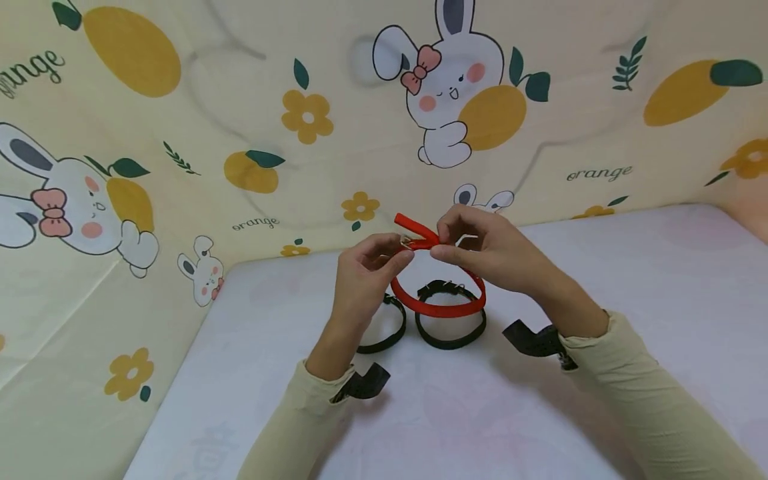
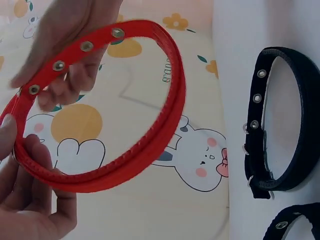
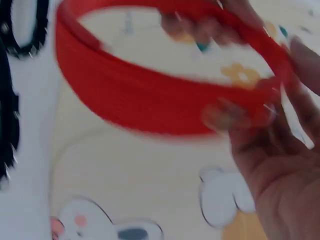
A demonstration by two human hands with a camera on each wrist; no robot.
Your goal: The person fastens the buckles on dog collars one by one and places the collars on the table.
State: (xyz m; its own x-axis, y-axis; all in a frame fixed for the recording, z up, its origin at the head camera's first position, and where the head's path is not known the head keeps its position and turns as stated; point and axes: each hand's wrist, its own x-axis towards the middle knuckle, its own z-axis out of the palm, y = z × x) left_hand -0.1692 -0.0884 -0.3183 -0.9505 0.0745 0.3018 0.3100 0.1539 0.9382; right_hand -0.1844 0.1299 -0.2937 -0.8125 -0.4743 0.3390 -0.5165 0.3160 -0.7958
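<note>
Two hands hold a red collar at frame centre.
Left hand and right hand each pinch the red collar near its buckle, above two black collars on the white desk.

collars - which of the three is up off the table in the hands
The red collar: the left hand and right hand pinch it near its buckle end, holding it up. The two black collars lie untouched on the white table.

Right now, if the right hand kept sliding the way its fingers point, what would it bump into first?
Probably the left hand. The right hand points leftward along the red collar that both pinch at the buckle, their fingertips almost meeting. Depth is hard to judge.
</note>
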